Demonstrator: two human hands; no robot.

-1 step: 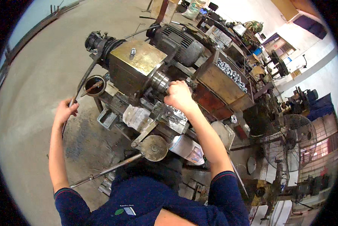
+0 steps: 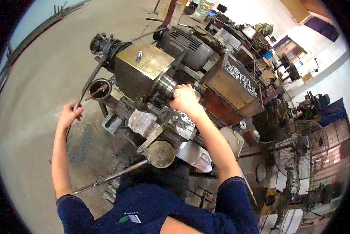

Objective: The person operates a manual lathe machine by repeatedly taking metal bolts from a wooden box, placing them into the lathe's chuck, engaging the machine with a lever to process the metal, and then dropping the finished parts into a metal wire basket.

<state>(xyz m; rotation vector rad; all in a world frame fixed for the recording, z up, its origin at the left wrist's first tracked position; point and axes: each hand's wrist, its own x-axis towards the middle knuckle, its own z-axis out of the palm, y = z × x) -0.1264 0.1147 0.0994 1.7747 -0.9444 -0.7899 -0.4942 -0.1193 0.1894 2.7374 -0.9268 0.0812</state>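
a clear plastic bag (image 2: 143,121) lies on the machine's bed, a second (image 2: 194,154) lower right.

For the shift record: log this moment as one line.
left hand: gripping long lever | right hand: at chuck of small lathe | bin of metal parts: behind lathe

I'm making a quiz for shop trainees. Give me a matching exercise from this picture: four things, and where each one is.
Things:
1. left hand
2. right hand
3. box of small metal parts
4. standing fan

Places:
A. at the chuck of the machine
B. far right, beside the machine
C. closed around the long lever
D. behind the right hand, on the machine's far side

Pairs: 1-C, 2-A, 3-D, 4-B
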